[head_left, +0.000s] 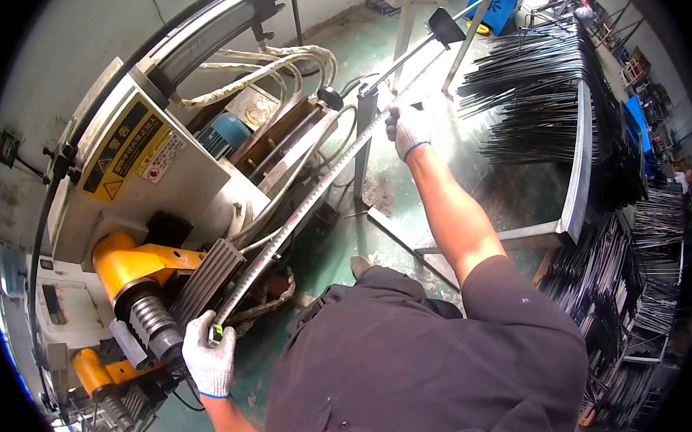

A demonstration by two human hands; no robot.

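A long pale measuring tape [306,205] stretches diagonally in front of me, from the lower left up past my right hand towards the far stand. My left hand [209,358], in a white knit glove, is closed round the tape's small case, of which a green and dark bit [217,332] shows between the fingers. Farther off, with the arm reaching out, my right hand [409,133] wears the same kind of glove. Its fingers are pinched on the tape. Close to my left hand is the ribbed grey block [208,279] of the machine.
A large machine [143,160] with yellow arms [149,261], hoses [276,67] and a blue motor [227,135] fills the left. Upright metal legs [365,141] stand ahead. On the right, a metal rack [582,164] carries many thin dark rods [527,89]. A bar [410,244] crosses low near my feet.
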